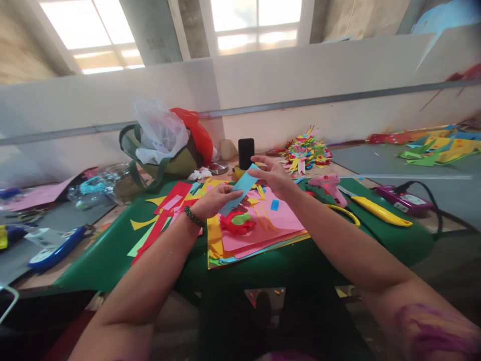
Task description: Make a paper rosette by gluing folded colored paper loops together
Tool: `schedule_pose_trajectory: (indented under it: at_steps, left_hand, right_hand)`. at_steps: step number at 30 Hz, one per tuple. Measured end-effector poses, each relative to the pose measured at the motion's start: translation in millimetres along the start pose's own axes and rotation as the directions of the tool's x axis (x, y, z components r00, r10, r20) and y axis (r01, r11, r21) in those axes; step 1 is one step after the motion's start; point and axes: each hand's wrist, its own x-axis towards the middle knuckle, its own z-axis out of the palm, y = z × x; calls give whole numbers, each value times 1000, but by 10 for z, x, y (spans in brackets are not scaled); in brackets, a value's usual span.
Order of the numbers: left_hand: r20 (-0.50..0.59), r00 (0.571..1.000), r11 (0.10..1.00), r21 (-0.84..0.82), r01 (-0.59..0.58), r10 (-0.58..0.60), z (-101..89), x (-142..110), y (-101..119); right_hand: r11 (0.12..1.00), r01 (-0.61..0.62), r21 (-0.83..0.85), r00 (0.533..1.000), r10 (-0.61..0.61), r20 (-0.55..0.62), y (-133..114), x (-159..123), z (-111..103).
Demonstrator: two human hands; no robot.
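Observation:
A light blue paper strip is held slantwise above the work surface. My left hand, with a dark bead bracelet at the wrist, pinches its lower end. The fingers of my right hand close on the upper end. Below the strip lies a red paper flower with a green centre, partly hidden by my left hand. It rests on a stack of pink sheets with yellow and blue sheets beneath. A small blue paper piece and thin yellow strips lie on the pink.
A green mat covers the table. A pink glue gun, a yellow cutter and a purple power box are on the right. Finished paper flowers, a phone and a bag stand at the back. A blue stapler-like tool lies left.

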Motion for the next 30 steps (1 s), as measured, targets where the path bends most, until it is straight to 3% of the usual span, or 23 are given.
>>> schedule_pose_trajectory:
  at_steps: [3, 10, 20, 30]
  left_hand:
    - [35, 999, 1000, -2, -4, 4, -18, 12, -22]
    - [116, 993, 995, -94, 34, -23, -21, 45, -46]
    - [169, 985, 995, -93, 35, -19, -23, 27, -51]
    - [228, 974, 995, -94, 28, -6, -45, 46, -71]
  right_hand:
    - [995, -63, -82, 996, 67, 52, -15, -25, 6]
    - [992, 24, -127, 1000, -24, 1, 1, -19, 14]
    - [989, 88, -120, 995, -80, 63, 36, -20, 30]
    - [967, 120, -225, 991, -104, 86, 45, -17, 22]
